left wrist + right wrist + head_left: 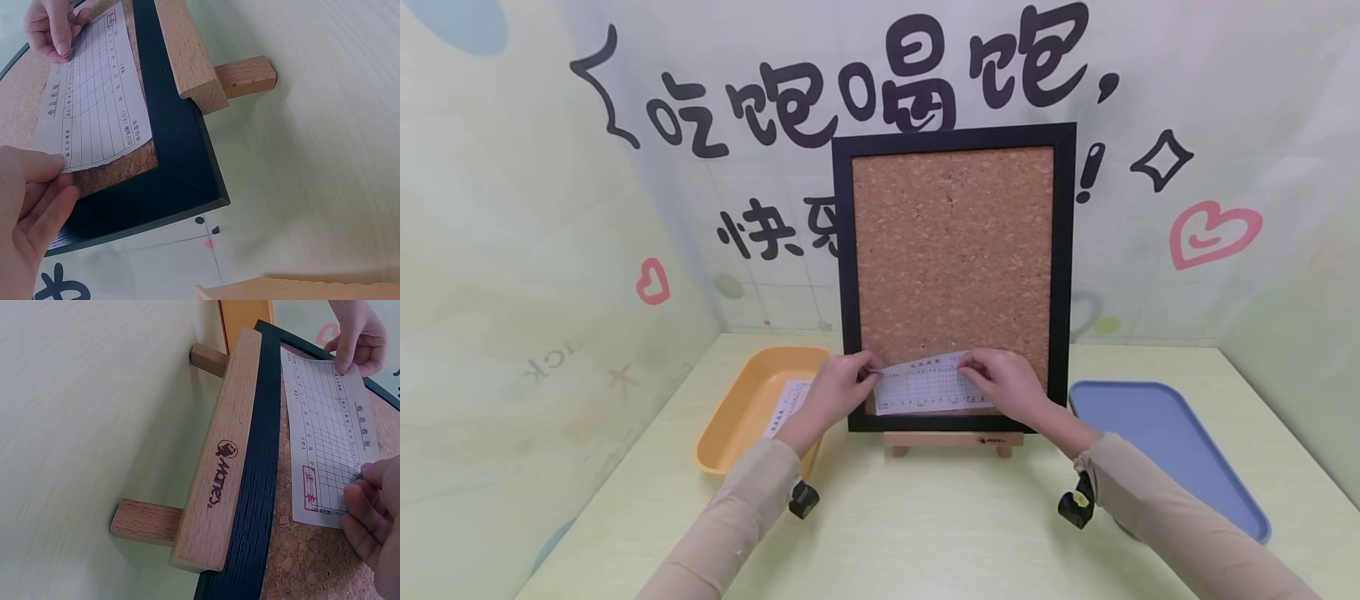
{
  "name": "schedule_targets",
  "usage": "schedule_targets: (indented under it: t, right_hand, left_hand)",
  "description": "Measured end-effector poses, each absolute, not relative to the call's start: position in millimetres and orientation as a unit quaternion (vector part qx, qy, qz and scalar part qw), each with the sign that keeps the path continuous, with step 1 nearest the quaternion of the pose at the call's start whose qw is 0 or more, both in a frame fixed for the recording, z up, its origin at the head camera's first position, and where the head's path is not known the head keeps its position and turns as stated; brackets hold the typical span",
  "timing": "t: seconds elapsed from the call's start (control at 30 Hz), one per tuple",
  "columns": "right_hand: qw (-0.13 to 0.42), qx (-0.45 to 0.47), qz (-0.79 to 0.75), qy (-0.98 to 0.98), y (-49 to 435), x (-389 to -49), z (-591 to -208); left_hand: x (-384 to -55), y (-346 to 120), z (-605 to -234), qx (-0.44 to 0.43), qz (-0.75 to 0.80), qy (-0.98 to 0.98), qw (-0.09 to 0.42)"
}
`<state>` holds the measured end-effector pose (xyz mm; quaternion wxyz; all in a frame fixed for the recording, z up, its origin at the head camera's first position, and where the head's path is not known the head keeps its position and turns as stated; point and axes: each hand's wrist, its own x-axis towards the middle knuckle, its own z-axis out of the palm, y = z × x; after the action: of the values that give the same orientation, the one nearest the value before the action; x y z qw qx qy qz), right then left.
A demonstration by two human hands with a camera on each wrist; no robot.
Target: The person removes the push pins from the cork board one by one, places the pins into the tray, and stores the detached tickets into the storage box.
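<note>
A printed receipt slip (921,387) with a ruled grid lies against the lower part of a black-framed cork board (955,250). My left hand (841,385) pinches the slip near its left edge between thumb and fingers. Toward the slip's upper right, my right hand (1009,385) pinches it along the top edge. In the right wrist view, a red stamped box shows on the slip (331,425), by the right hand (375,515). Whether a pin sits under the fingertips cannot be made out. A wooden easel ledge (925,438) supports the board.
At the left stands an orange tray (730,417) with another printed slip (788,404) in it, partly behind the left arm. A blue tray (1157,433) lies at the right, partly covered by the right sleeve. Behind the board rises a printed wall sheet (1150,292).
</note>
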<state>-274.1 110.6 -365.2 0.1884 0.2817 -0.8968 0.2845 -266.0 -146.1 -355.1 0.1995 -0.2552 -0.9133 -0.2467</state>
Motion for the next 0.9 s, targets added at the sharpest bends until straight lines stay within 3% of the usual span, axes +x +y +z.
schedule_targets:
  t: [0.63,0.9]
  right_hand:
    - [0.17,0.283,0.288,-0.899,131,-264,-368]
    - [0.215,0.299,0.273,-0.889,154,-259,-370]
  left_hand:
    - [-258,-159,-355,-0.236,-0.277,-0.906,0.214]
    - [-253,-181,-352,-0.207,-0.292,-0.907,0.224]
